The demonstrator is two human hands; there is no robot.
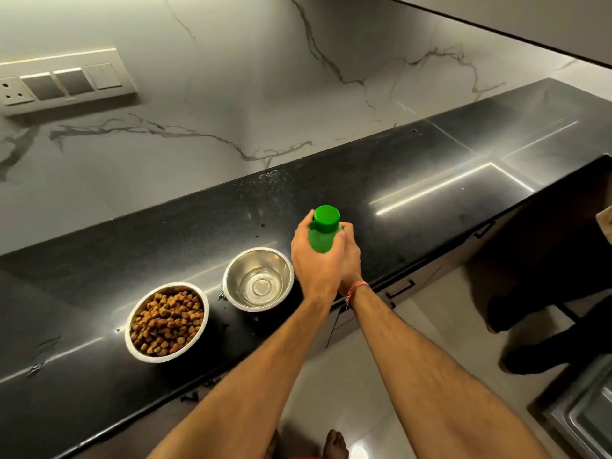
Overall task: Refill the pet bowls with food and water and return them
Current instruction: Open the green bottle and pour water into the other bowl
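**Both hands wrapped on a green bottle beside two steel bowls**

Two bare forearms reach up from the bottom of the frame toward the centre, with bare toes [336,442] showing on the pale tiled floor [357,376] at the bottom edge. At the centre, the left hand [313,260] and the right hand [349,256] meet around a green bottle [322,236]. Left fingers curl round its body from the left side; right fingers close on it from the right, just below the green cap [327,217], which is on. A red thread bracelet [359,288] circles the right wrist. The bottle stands upright over the black granite counter [430,160]; whether its base touches the surface is hidden by the hands.

Just left of the hands sits a steel bowl [259,279] holding clear water, its rim close to the left hand. Lower left of it, near but apart, a second steel bowl [167,322] is filled with brown kibble [167,318]. Both bowls rest near the counter's front edge.

Behind the counter rises a white marble-veined wall [265,77], with a switch and socket panel [66,81] at the upper left of the frame. Dark drawer handles [402,289] show under the counter at right of centre.
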